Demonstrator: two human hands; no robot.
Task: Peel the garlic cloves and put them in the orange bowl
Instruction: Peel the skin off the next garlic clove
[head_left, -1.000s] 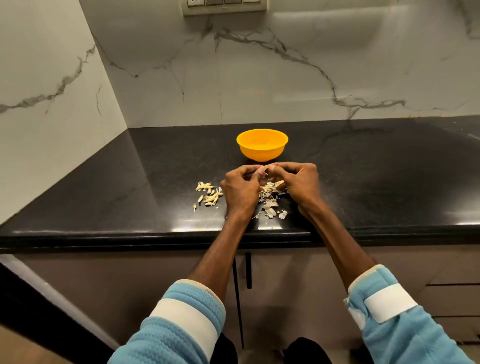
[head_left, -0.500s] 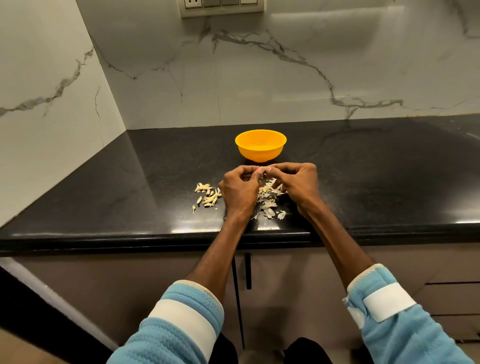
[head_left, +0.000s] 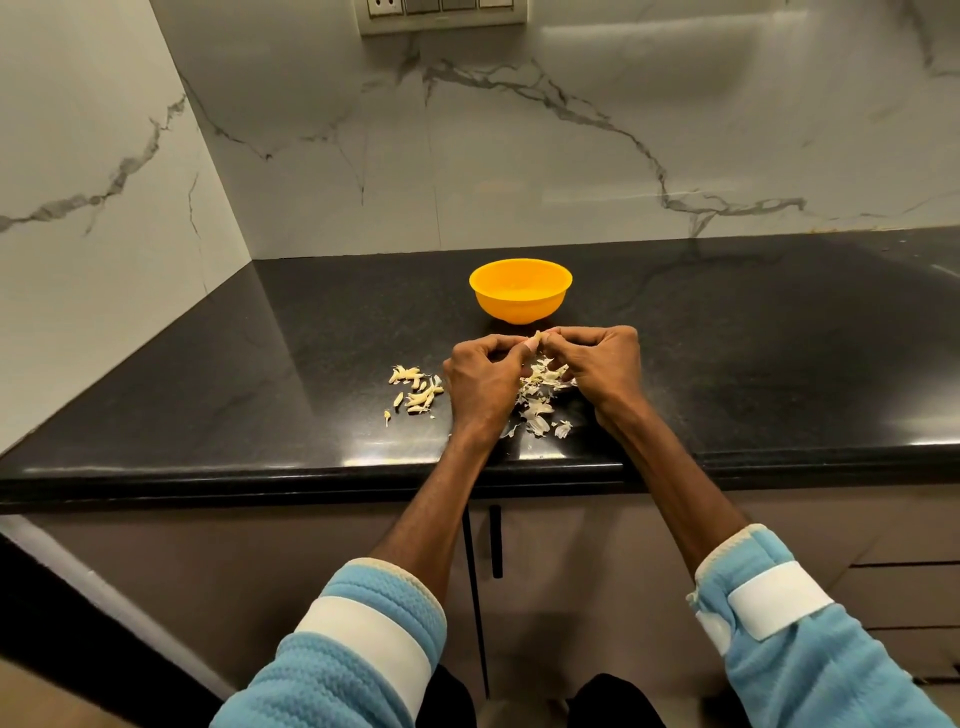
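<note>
L hand (head_left: 483, 382) + R hand (head_left: 602, 364) both pinch small pale garlic clove (head_left: 536, 339) btwn fingertips. Just beyond grip: round orange plastic bowl (head_left: 519, 307); below grip: papery white peel scraps (head_left: 537, 408).

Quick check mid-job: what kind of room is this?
Most likely a home kitchen: black stone countertop over cabinet doors, marble-look backsplash with a socket panel, and a garlic clove being peeled near an orange bowl.

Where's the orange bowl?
In the head view, the orange bowl stands on the black counter near the middle, just beyond the left hand and right hand, which pinch a garlic clove.
</note>
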